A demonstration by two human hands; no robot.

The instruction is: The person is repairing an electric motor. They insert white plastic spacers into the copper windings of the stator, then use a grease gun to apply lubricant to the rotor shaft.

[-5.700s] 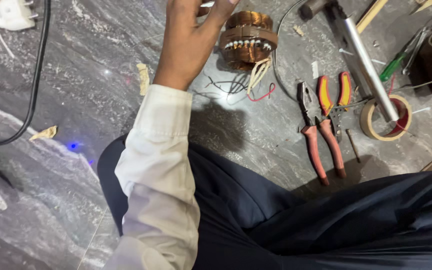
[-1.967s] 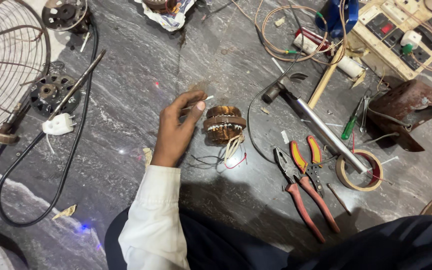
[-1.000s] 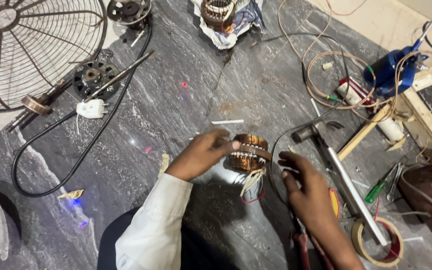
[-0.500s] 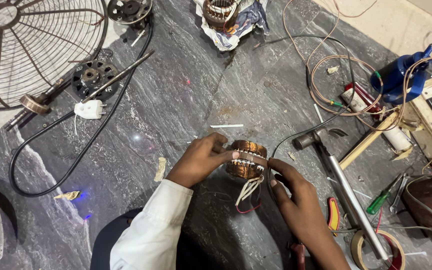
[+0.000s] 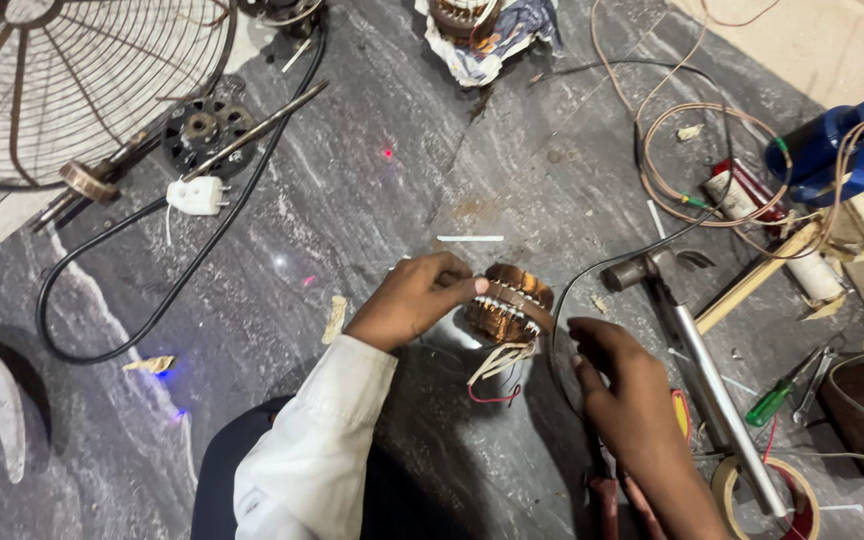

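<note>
A single view comes from a camera worn on the person's head, looking steeply down onto the dark grey veined stone surface (image 5: pixel 372 200). It sits close enough that the left hand (image 5: pixel 412 300) and right hand (image 5: pixel 632 400) fill the lower centre of the frame, with the white sleeve (image 5: pixel 302 450) running off the bottom edge. The round wire fan guard (image 5: pixel 62 80) is cut off at the upper left, the blue motor-like part (image 5: pixel 832 150) at the upper right.

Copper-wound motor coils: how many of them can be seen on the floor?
2. One coil lies in the middle, touched by the left hand. The other sits on crumpled paper at the top edge, partly cut off. More may be hidden.
</note>
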